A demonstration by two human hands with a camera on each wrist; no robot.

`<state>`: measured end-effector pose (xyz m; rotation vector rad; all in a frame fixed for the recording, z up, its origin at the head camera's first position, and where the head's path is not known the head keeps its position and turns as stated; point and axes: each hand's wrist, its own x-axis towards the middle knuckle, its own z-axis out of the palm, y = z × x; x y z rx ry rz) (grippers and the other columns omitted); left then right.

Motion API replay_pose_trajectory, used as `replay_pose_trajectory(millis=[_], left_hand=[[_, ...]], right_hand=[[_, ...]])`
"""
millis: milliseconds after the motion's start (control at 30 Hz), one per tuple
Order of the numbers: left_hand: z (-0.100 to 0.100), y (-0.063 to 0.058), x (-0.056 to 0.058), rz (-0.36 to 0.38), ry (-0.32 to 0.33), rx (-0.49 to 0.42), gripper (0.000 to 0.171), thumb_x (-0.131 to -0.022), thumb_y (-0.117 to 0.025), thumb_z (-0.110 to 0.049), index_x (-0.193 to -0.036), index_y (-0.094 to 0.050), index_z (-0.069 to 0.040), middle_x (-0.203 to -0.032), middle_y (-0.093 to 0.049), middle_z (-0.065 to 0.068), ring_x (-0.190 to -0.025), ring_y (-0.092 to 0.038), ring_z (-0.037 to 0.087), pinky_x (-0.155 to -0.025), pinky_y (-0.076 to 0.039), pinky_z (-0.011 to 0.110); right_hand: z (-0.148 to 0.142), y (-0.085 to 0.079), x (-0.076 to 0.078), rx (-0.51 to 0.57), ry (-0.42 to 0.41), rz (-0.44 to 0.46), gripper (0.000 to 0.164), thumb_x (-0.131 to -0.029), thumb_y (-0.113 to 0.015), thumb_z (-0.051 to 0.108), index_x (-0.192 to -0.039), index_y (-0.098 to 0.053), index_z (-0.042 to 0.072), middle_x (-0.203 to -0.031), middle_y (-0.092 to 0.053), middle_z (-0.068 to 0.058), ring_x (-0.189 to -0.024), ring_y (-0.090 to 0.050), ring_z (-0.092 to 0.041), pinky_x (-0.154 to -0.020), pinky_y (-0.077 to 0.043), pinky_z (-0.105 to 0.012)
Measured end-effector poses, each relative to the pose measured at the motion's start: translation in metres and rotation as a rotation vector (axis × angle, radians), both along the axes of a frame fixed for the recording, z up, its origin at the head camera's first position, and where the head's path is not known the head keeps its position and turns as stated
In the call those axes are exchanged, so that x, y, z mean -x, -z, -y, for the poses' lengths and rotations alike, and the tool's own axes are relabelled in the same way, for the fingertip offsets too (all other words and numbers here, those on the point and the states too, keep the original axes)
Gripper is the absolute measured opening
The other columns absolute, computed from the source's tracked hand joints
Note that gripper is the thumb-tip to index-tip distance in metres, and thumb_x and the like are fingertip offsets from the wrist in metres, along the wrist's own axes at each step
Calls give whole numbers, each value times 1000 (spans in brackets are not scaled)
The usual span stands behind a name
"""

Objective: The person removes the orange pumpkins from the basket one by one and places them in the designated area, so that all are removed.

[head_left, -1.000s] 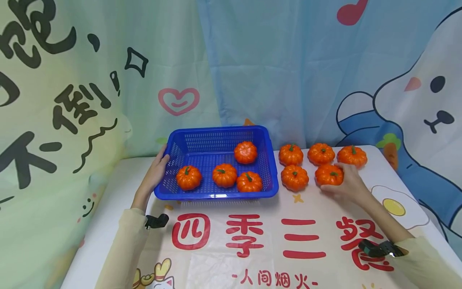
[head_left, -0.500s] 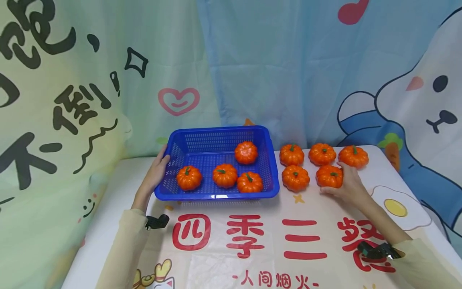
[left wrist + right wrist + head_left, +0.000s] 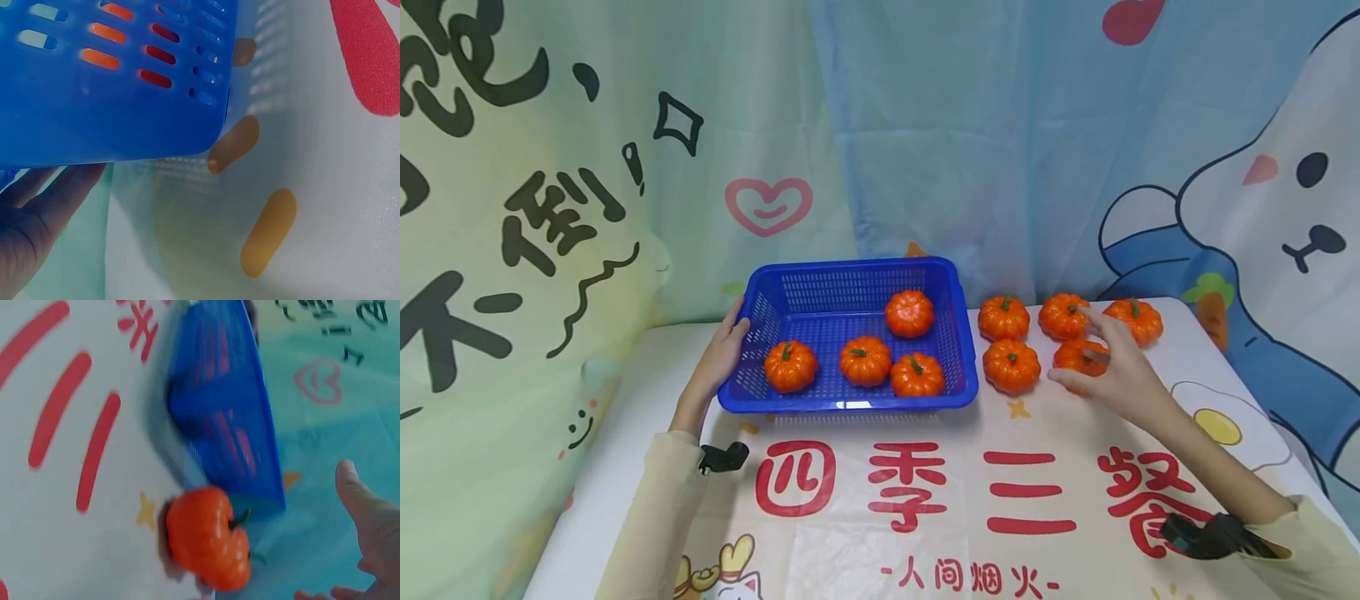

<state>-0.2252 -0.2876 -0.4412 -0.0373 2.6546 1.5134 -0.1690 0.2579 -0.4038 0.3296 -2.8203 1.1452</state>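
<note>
Right hand (image 3: 1123, 377) has loosened from right front pumpkin (image 3: 1067, 358), fingers now spread wide, holding nothing; pumpkin sits on counter (image 3: 662, 367), beside left front pumpkin (image 3: 1012, 367). Left hand's (image 3: 718, 358) straight fingers rest against blue basket (image 3: 823, 330), four pumpkins (image 3: 866, 362) inside. Back row (image 3: 1003, 318): three more, before curtain (image 3: 940, 167).

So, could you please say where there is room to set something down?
The printed tablecloth in front of the blue perforated basket is free, as is the basket's back-left floor. Right of it is crowded: five small pumpkins, with the right hand there.
</note>
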Motion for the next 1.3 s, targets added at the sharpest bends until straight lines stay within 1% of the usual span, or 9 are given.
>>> replay_pose_trajectory(millis=[133, 300, 467, 567, 700, 867, 967, 1133, 1300], left_hand=[[0, 1, 1, -2, 2, -1, 58, -106, -24, -36, -158, -3, -21, -165, -7, 11, -152, -7, 36, -122, -4, 58], [0, 1, 1, 0, 1, -2, 58, -106, -23, -35, -158, -2, -19, -165, -6, 12, -151, -7, 38, -121, -4, 59], [0, -2, 3, -10, -1, 1, 58, -106, -24, -35, -158, -3, -20, -165, -7, 12, -152, -7, 36, -122, -5, 58], [-1, -3, 2, -14, 4, -2, 58, -106, -24, -35, -158, -3, -20, -165, -7, 12, -152, -7, 37, -121, -5, 58], [-2, -3, -1, -13, 8, -11, 58, -106, -24, -34, -158, -3, -19, -165, -6, 12, -151, -7, 38, -121, -5, 59], [-3, -2, -3, -4, 1, -6, 58, -106, -25, -33, -158, -3, -18, -164, -7, 13, -151, -7, 38, -121, -5, 58], [-2, 1, -3, -4, 0, -3, 58, -106, -25, -33, -158, -4, -18, -164, -7, 13, -151, -7, 38, -121, -5, 58], [-1, 2, 0, -8, -4, 0, 58, -106, -25, -33, -158, -5, -17, -164, -8, 13, -151, -8, 36, -122, -6, 57], [0, 1, -1, -26, -3, -5, 57, -106, -24, -32, -158, -5, -16, -164, -8, 13, -152, -8, 36, -122, -6, 56]], right_hand=[[17, -5, -9, 3, -57, 2, 89, -81, -79, 26, -149, -28, 2, -146, -34, -29, -131, -36, -49, -92, -43, -68], [39, -11, -15, 117, -149, 52, 83, -83, -77, 21, -150, -29, 5, -149, -35, -24, -132, -43, -46, -90, -49, -50], [70, -25, -5, 164, -233, 166, 83, -84, -75, 26, -152, -29, 12, -153, -33, -19, -136, -42, -43, -88, -55, -41], [94, -31, 14, 117, -292, 172, 82, -84, -76, 28, -151, -32, 13, -154, -34, -18, -137, -43, -41, -93, -54, -47], [127, -32, 52, -24, -363, 167, 80, -84, -76, 33, -150, -36, 12, -152, -37, -20, -134, -46, -38, -100, -48, -55], [164, -21, 103, -213, -401, 202, 74, -86, -73, 29, -147, -40, 4, -148, -42, -24, -135, -43, -41, -108, -40, -56], [180, -12, 127, -314, -405, 221, 73, -87, -73, 25, -146, -39, 0, -148, -43, -25, -139, -37, -42, -114, -34, -54], [196, -1, 148, -409, -388, 269, 74, -85, -74, 23, -146, -40, 0, -147, -43, -25, -141, -31, -44, -115, -32, -52], [204, 6, 152, -506, -364, 256, 73, -82, -77, 24, -144, -45, 2, -143, -47, -24, -138, -37, -42, -113, -37, -50]])
